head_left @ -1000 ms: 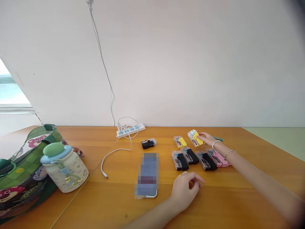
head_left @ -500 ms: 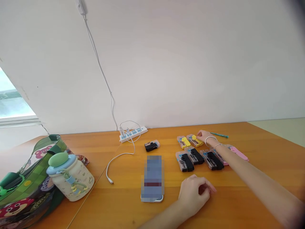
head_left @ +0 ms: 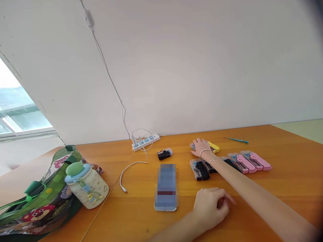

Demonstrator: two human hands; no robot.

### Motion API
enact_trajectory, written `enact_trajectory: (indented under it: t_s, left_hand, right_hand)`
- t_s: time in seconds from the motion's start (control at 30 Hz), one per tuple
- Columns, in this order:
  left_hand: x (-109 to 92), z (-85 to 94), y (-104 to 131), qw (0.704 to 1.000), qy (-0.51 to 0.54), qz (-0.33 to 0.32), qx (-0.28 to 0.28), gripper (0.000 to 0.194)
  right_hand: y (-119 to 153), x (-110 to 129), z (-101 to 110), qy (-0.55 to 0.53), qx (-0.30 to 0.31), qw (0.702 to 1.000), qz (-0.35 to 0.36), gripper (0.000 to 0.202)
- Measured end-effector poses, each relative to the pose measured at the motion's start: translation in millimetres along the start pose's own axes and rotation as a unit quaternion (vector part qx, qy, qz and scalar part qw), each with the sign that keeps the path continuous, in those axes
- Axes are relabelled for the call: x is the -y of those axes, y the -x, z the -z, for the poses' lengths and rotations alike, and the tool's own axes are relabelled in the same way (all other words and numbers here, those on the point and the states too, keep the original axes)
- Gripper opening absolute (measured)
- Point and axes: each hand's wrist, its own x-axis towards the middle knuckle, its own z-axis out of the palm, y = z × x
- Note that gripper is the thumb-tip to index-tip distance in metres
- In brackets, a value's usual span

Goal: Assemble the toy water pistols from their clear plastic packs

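My right hand (head_left: pixel 201 146) lies palm down with its fingers spread over one of the clear-wrapped packs with yellow parts, covering most of it. Beside it a second yellow pack (head_left: pixel 214 147) shows. Under my right wrist and forearm are packs with black parts, partly hidden; the nearest black pack (head_left: pixel 201 170) is in plain sight. To the right lie two packs with pink parts, a left pink pack (head_left: pixel 242 163) and a right pink pack (head_left: pixel 256 161). My left hand (head_left: pixel 211 206) rests on the table, holding nothing, fingers loosely bent and the thumb apart from the index finger.
A phone (head_left: pixel 166 188) with a blurred screen lies left of my left hand. Behind it are another black pack (head_left: pixel 164 154), a power strip (head_left: pixel 146 142) and a white cable (head_left: pixel 123 181). A thin teal tool (head_left: pixel 237 139) lies back right. A bottle (head_left: pixel 88 188) and green bag (head_left: pixel 47 198) stand left.
My right hand has moved left from the right side of the yellow packs onto them, its fingers now spread. The left hand stays on the table. The view has shifted slightly.
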Motion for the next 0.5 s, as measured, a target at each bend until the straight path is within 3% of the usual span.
enact_trajectory:
  t_s: [0.27,0.5]
  left_hand:
    - [-3,2.4,-1,0.998,0.041,0.055,-0.001,0.025]
    - [4,-8.1,-5,0.997,0.021,0.078,-0.001,0.03]
  right_hand:
    - [4,3,0,-0.035,-0.005,0.999,0.036,0.031]
    - [32,3,29,-0.115,-0.097,0.983,0.108,0.015]
